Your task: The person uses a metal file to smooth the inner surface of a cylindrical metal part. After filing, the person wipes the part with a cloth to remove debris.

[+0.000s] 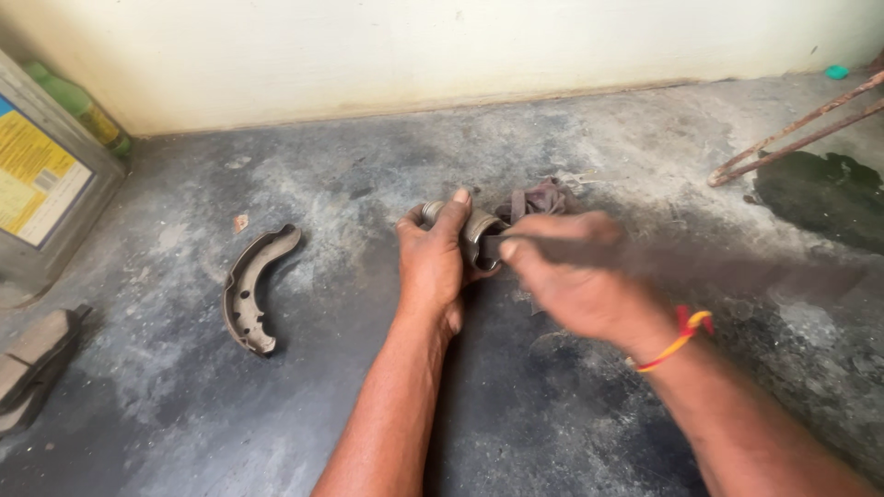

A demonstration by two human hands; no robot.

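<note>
My left hand [431, 262] is closed tight around a curved metal shoe [471, 230] in the middle of the frame. It looks hard, heavy and dusty. My blurry right hand [566, 276] pinches its end.

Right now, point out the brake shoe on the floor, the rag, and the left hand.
brake shoe [247, 293]: head view, middle of curved web.
rag [543, 197]: head view, bunched folds.
left hand [431, 262]: head view, back of hand.

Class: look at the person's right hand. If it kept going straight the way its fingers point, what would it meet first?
Probably the curved brake shoe gripped by the left hand; the blurred right hand points left at it, seemingly touching already.
</note>
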